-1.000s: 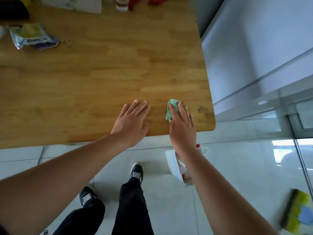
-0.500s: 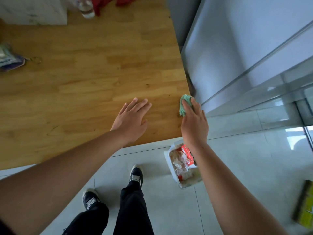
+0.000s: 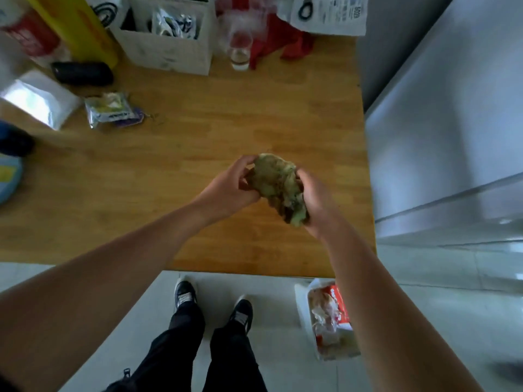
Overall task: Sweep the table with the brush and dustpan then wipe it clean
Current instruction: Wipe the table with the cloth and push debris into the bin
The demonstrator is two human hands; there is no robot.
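A crumpled green cloth (image 3: 278, 183) is held up above the wooden table (image 3: 181, 154), near its front right part. My left hand (image 3: 232, 188) grips the cloth's left side, fingers curled around it. My right hand (image 3: 315, 202) clasps its right and lower side. Both hands are lifted off the tabletop. No brush or dustpan shows in this view.
At the table's back stand a white box (image 3: 167, 38), a glass (image 3: 240, 50), a red cloth (image 3: 280, 38), a yellow object (image 3: 76, 29) and a black case (image 3: 82, 73). A snack packet (image 3: 111, 110) and a white bag (image 3: 39, 99) lie left. A full waste bin (image 3: 328, 318) stands on the floor; a grey cabinet (image 3: 441, 123) borders the right.
My right hand lifted the cloth off the table's right edge. My left hand left the tabletop and took hold of the cloth too. The view swung up, showing the table's back.
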